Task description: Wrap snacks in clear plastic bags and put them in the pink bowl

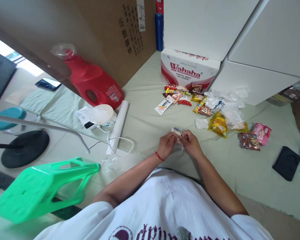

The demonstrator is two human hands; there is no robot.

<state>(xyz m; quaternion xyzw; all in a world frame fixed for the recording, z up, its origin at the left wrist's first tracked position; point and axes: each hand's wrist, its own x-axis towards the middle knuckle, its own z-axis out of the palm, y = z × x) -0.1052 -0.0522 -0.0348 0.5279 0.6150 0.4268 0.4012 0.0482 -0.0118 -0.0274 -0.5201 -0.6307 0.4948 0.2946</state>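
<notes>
A small clear-wrapped snack packet (pixel 176 131), whitish with a bit of blue, is held between my two hands. My left hand (pixel 166 144), a red string round its wrist, pinches the packet's left side. The fingers of my right hand (pixel 192 144) are closed on its right side, and clear film shows between the hands. What is inside the wrapper is too small to make out. Ahead lie a white snack sachet (pixel 164 104), a red packet (pixel 184 100), a yellow multi-pack (pixel 218 125) and a crumpled clear bag (pixel 231 110).
A Wahaba-type lettered carton (pixel 190 70) stands behind the snacks. Brown and pink packets (pixel 262 134) and a black pouch (pixel 286 163) lie right. To the left are a red jug (pixel 97 81), a paper cup (pixel 103 115), a white roll (pixel 118 128) and a green stool (pixel 45 186).
</notes>
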